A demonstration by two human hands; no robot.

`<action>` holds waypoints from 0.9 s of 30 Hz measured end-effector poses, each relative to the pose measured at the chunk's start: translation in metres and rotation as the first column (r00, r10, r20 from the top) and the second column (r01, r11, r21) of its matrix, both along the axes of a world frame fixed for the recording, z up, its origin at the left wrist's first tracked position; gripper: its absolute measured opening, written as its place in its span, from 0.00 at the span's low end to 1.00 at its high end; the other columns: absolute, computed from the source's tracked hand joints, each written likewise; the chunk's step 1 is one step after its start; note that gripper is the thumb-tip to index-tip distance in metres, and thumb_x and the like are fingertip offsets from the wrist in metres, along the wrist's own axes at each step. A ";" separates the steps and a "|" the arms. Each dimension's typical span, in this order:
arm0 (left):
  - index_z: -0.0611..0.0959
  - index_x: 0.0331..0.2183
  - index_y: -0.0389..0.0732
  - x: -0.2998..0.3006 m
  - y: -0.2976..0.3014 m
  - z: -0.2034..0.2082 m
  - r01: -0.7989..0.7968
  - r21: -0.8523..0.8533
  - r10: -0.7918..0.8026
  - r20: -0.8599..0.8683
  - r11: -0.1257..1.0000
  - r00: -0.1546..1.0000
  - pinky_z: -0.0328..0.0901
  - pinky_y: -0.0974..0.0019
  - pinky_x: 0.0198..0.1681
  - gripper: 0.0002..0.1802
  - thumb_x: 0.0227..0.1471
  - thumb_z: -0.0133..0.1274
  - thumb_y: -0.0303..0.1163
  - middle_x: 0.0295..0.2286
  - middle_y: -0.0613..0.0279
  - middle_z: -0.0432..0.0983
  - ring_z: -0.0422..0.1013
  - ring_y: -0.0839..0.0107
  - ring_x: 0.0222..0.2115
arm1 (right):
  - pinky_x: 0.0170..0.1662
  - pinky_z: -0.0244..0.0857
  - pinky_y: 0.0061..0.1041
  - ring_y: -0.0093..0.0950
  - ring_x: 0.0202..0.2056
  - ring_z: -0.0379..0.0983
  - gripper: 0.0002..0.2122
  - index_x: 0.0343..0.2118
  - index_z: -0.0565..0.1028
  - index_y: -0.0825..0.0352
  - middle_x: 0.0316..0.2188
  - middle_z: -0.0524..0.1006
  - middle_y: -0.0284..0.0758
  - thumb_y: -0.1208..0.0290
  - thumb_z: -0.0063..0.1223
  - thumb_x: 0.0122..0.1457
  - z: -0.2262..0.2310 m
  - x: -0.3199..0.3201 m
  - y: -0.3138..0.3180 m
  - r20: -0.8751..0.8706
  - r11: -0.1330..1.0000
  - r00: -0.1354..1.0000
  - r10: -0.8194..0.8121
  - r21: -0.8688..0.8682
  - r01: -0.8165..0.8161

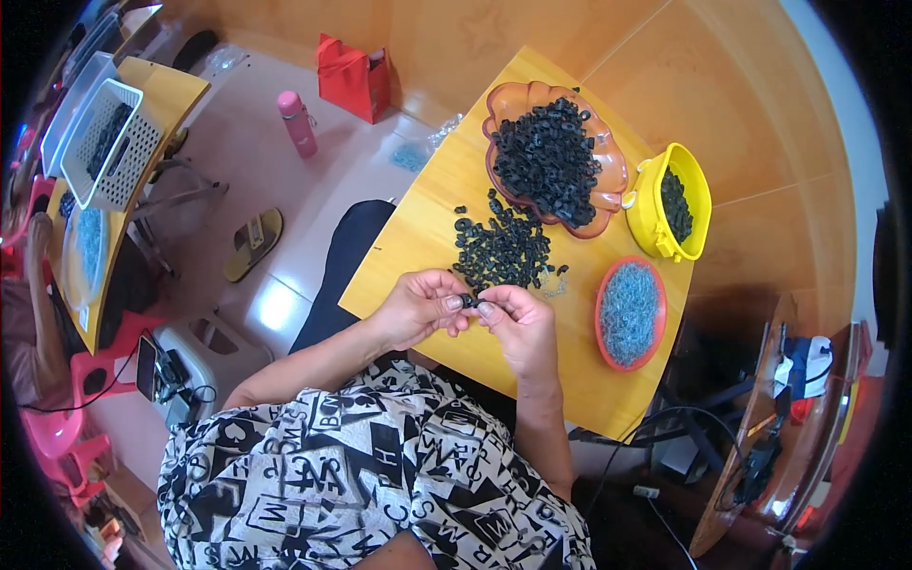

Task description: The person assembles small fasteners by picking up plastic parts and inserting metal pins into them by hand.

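Both my hands meet over the near edge of the yellow table (418,228). My left hand (418,309) pinches a small black ring-like part (465,300) between thumb and fingers. From the other side my right hand (521,328) closes its thumb and forefinger at the same spot, on a small black piece. Just beyond my fingertips lies a loose spread of small black parts (502,245). Behind it, an amber scalloped tray (611,171) holds a heap of larger black parts (546,157). An oval red dish (602,328) of fine bluish-clear pieces (629,312) sits right of my right hand.
A yellow bucket (646,204) with dark parts stands at the table's right edge. On the floor are a pink bottle (297,125), a red bag (353,81) and a sandal (255,245). At far left, a person's arm (43,294) is beside another table with a white basket (119,157).
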State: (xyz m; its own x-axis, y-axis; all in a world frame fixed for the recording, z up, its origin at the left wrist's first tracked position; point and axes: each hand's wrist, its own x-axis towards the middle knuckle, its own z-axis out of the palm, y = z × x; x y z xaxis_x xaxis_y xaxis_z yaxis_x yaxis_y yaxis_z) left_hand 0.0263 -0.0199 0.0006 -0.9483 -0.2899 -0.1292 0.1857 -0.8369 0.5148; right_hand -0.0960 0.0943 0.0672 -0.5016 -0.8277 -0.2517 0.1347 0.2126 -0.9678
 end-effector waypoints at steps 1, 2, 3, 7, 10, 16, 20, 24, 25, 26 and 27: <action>0.74 0.35 0.33 0.000 0.000 -0.001 -0.010 0.000 0.010 -0.006 1.000 1.000 0.69 0.72 0.27 0.06 0.51 0.48 0.23 0.29 0.55 0.76 0.73 0.71 0.26 | 0.32 0.66 0.16 0.18 0.28 0.71 0.05 0.33 0.72 0.74 0.27 0.76 0.33 0.81 0.49 0.54 -0.001 0.001 -0.001 -0.015 1.000 1.000 0.004 0.009 -0.003; 0.74 0.35 0.33 0.000 0.000 0.000 -0.014 0.000 0.014 -0.008 1.000 1.000 0.69 0.72 0.27 0.06 0.51 0.48 0.23 0.29 0.55 0.76 0.73 0.71 0.26 | 0.32 0.66 0.16 0.18 0.28 0.71 0.05 0.33 0.72 0.74 0.27 0.76 0.33 0.81 0.49 0.54 -0.001 0.001 -0.001 -0.017 1.000 1.000 0.007 0.009 -0.006; 0.74 0.34 0.33 0.000 0.001 0.001 -0.012 -0.016 0.012 0.008 1.000 1.000 0.69 0.73 0.26 0.06 0.51 0.48 0.22 0.29 0.55 0.76 0.73 0.71 0.26 | 0.31 0.64 0.15 0.17 0.26 0.70 0.05 0.33 0.72 0.74 0.26 0.76 0.33 0.80 0.49 0.54 -0.002 0.002 -0.001 -0.034 1.000 0.999 -0.002 0.012 0.003; 0.75 0.34 0.32 0.000 0.003 0.000 -0.036 -0.057 0.036 0.008 0.998 0.999 0.68 0.73 0.26 0.06 0.51 0.47 0.21 0.29 0.54 0.76 0.72 0.72 0.25 | 0.31 0.66 0.17 0.18 0.26 0.71 0.04 0.32 0.72 0.74 0.25 0.75 0.33 0.81 0.48 0.54 0.000 0.000 -0.001 -0.065 0.999 0.998 0.005 0.047 -0.002; 0.75 0.35 0.31 -0.001 0.006 -0.006 -0.075 -0.111 0.075 -0.005 0.991 0.997 0.68 0.74 0.26 0.06 0.51 0.48 0.21 0.29 0.55 0.75 0.72 0.73 0.25 | 0.30 0.66 0.16 0.17 0.25 0.70 0.04 0.31 0.72 0.74 0.24 0.75 0.32 0.81 0.49 0.53 0.003 0.001 -0.002 -0.080 0.996 0.997 0.006 0.086 0.001; 0.75 0.35 0.31 -0.002 0.011 -0.008 -0.108 -0.284 0.131 0.064 0.953 0.989 0.68 0.74 0.26 0.07 0.51 0.48 0.21 0.27 0.58 0.75 0.71 0.74 0.25 | 0.26 0.61 0.12 0.15 0.22 0.67 0.04 0.32 0.73 0.73 0.23 0.75 0.32 0.80 0.49 0.53 -0.002 0.000 0.000 -0.080 0.996 0.997 -0.016 0.081 0.022; 0.74 0.36 0.30 -0.002 0.014 -0.005 -0.107 -0.395 0.157 0.096 0.912 0.983 0.68 0.74 0.26 0.08 0.50 0.48 0.20 0.26 0.58 0.75 0.71 0.76 0.24 | 0.26 0.61 0.12 0.15 0.22 0.67 0.04 0.31 0.72 0.73 0.23 0.75 0.32 0.82 0.48 0.53 -0.007 0.000 0.000 -0.104 0.996 0.994 -0.041 0.075 0.049; 0.74 0.35 0.31 -0.001 0.018 -0.007 -0.122 -0.443 0.193 0.116 0.888 0.974 0.66 0.75 0.25 0.07 0.50 0.48 0.19 0.25 0.59 0.74 0.70 0.76 0.24 | 0.25 0.61 0.12 0.14 0.22 0.67 0.02 0.29 0.71 0.72 0.22 0.73 0.30 0.84 0.48 0.51 -0.012 0.002 0.001 -0.204 0.995 0.979 0.004 0.099 0.017; 0.75 0.35 0.31 0.000 0.020 -0.007 -0.119 -0.450 0.194 0.123 0.885 0.973 0.66 0.75 0.25 0.07 0.50 0.49 0.19 0.24 0.60 0.74 0.70 0.77 0.23 | 0.25 0.60 0.12 0.13 0.22 0.66 0.02 0.28 0.71 0.72 0.21 0.72 0.28 0.85 0.48 0.51 -0.013 0.002 0.001 -0.211 0.995 0.978 0.008 0.099 0.013; 0.75 0.35 0.31 0.000 0.021 -0.007 -0.117 -0.448 0.192 0.124 0.886 0.974 0.66 0.75 0.25 0.07 0.50 0.49 0.19 0.24 0.60 0.74 0.70 0.77 0.23 | 0.25 0.60 0.12 0.13 0.22 0.66 0.02 0.28 0.71 0.72 0.21 0.72 0.28 0.85 0.48 0.51 -0.014 0.003 0.002 -0.210 0.995 0.978 0.007 0.101 0.015; 0.75 0.35 0.31 0.000 0.022 -0.007 -0.091 -0.519 0.206 0.169 0.850 0.964 0.65 0.76 0.24 0.07 0.50 0.49 0.19 0.24 0.61 0.74 0.69 0.78 0.23 | 0.23 0.60 0.13 0.13 0.21 0.66 0.01 0.26 0.71 0.71 0.19 0.72 0.28 0.83 0.50 0.50 -0.014 0.003 0.003 -0.255 0.994 0.967 0.012 0.111 0.016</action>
State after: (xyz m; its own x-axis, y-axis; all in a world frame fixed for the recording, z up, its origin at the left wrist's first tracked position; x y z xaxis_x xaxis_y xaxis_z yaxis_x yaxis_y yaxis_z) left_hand 0.0262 0.0021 -0.0064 -0.8551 -0.5048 -0.1178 0.1263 -0.4232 0.8972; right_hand -0.0931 0.0971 0.0529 -0.5628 -0.8007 -0.2053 -0.1131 0.3206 -0.9405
